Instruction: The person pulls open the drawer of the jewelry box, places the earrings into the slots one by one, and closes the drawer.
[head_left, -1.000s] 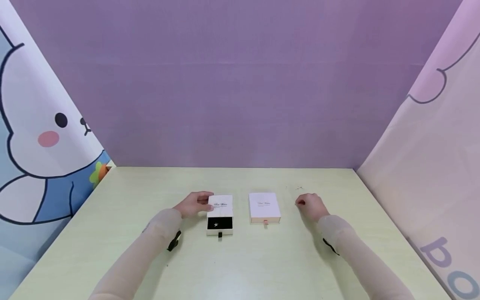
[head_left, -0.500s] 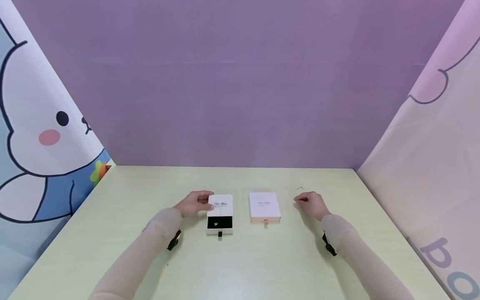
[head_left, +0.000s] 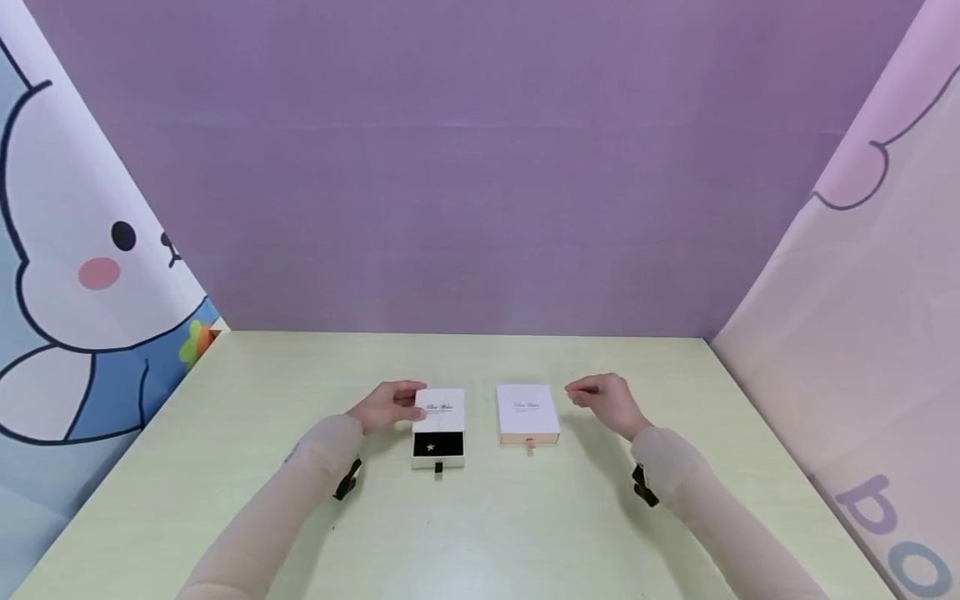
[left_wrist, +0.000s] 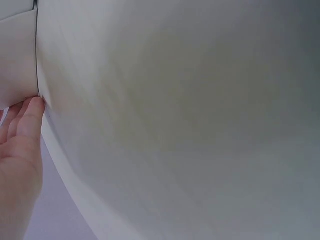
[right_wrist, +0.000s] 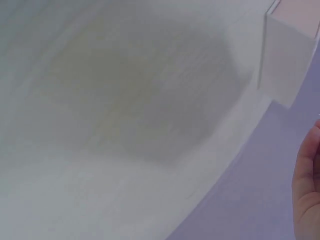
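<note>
My left hand [head_left: 386, 407] holds the left edge of a white drawer-style jewelry box [head_left: 439, 410], thumb on its side and fingers at the back corner. Its drawer is pulled out toward me, showing a black pad [head_left: 450, 444] with a small star-shaped piece [head_left: 431, 447] and a black pull tab [head_left: 438, 468]. In the left wrist view, fingertips [left_wrist: 36, 102] touch the box's wall [left_wrist: 19, 55]. My right hand [head_left: 613, 403] hovers right of a second white box [head_left: 527, 411], thumb and forefinger pinched together. A tiny pale bit shows at its fingertips in the right wrist view; its kind is hidden.
The second box is closed, with a pink pull tab [head_left: 530, 443] facing me. Both boxes stand on a pale table [head_left: 480, 525]. A purple backdrop [head_left: 480, 167] rises behind, with printed panels at left [head_left: 82, 217] and right [head_left: 862, 317].
My right hand has lifted and moved left toward the second box, with thumb and forefinger together. My left hand and both boxes have stayed in place.
</note>
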